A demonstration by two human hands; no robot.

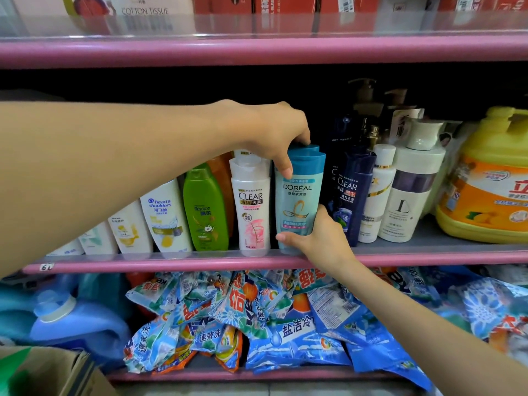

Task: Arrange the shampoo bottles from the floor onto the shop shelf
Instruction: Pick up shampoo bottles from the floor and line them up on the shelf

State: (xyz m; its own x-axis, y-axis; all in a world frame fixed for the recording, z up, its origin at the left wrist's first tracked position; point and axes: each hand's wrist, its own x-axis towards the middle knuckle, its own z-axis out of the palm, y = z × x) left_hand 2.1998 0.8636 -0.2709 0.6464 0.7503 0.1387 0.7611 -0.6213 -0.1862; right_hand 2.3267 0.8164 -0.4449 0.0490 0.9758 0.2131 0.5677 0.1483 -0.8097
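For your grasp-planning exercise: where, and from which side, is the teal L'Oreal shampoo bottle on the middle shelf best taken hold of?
Probably from the front, at the cap and the base. The teal L'Oreal shampoo bottle stands upright, hemmed in by the white Clear bottle and dark blue Clear bottle. The left hand grips its cap; the right hand holds its base.

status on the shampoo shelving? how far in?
Done: a row already stands on the middle shelf, including the Head & Shoulders bottle, green Rejoice bottle and white Clear bottle. In hand: both hands, left hand on top and right hand at the base, grip the teal L'Oreal bottle. Left: unknown; the floor stock is out of view.
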